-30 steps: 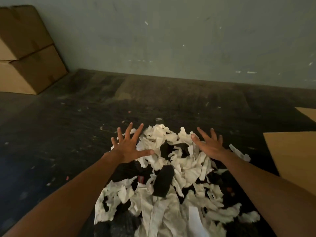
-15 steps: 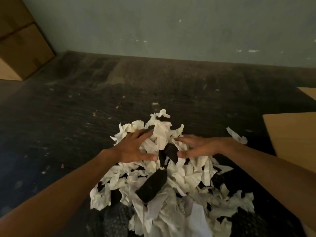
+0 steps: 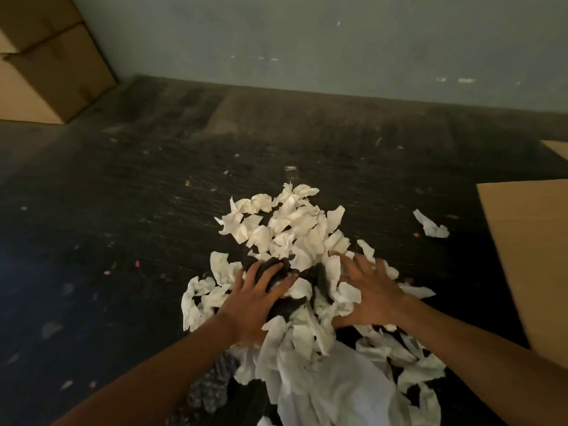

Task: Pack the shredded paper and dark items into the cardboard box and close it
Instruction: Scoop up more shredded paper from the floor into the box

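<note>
I am pressing my left hand (image 3: 252, 305), fingers spread flat, on a dark item (image 3: 276, 272) while my right hand (image 3: 373, 295), fingers straight, is pushing the shredded paper (image 3: 292, 229) at frame centre.

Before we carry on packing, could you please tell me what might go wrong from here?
1. Both hands, left hand and right hand, lie flat on the loose paper pile; scooping may scatter shreds over the floor.
2. One stray scrap lying apart beside the cardboard may get missed.
</note>
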### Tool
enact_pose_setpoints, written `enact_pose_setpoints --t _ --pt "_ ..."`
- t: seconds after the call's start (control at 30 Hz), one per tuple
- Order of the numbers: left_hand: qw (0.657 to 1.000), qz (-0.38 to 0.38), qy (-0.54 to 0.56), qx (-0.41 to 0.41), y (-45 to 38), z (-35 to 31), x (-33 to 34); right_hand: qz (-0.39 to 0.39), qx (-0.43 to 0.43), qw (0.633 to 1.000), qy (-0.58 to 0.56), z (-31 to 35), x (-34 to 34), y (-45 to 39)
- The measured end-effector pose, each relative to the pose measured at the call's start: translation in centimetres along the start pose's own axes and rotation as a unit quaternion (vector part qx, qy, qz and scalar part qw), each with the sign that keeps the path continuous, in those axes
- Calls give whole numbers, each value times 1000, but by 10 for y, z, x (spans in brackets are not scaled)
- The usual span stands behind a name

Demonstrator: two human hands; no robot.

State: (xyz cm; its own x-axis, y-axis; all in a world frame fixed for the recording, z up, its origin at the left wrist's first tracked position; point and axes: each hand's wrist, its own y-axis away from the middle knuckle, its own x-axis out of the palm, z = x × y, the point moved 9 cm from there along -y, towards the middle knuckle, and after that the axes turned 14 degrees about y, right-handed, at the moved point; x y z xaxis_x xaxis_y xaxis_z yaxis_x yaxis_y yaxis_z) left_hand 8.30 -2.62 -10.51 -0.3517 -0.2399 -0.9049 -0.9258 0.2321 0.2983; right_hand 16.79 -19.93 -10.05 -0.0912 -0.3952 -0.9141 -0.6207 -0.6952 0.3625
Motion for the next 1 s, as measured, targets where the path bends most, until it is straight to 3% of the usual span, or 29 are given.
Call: enact_pose_setpoints --t 0.13,0.3,0.5,0.67,0.87,1.0 --pt "995 -91 17 -22 -2 6 -6 -128 32 991 -26 11 0 5" --pt "990 -124 46 -53 -18 15 -10 -249 72 964 -57 9 -17 6" --pt "984 -158 40 -73 -35 21 -30 -168 69 976 -119 -3 -15 -16" --pt "974 -146 113 -134 -34 24 -60 -111 148 965 -187 -25 -45 -16" --pt "930 -227 223 -182 -6 21 -126 -124 200 930 -282 -58 -100 10" --pt "909 -277 252 -182 24 14 -173 -206 230 906 -291 -81 -144 50"
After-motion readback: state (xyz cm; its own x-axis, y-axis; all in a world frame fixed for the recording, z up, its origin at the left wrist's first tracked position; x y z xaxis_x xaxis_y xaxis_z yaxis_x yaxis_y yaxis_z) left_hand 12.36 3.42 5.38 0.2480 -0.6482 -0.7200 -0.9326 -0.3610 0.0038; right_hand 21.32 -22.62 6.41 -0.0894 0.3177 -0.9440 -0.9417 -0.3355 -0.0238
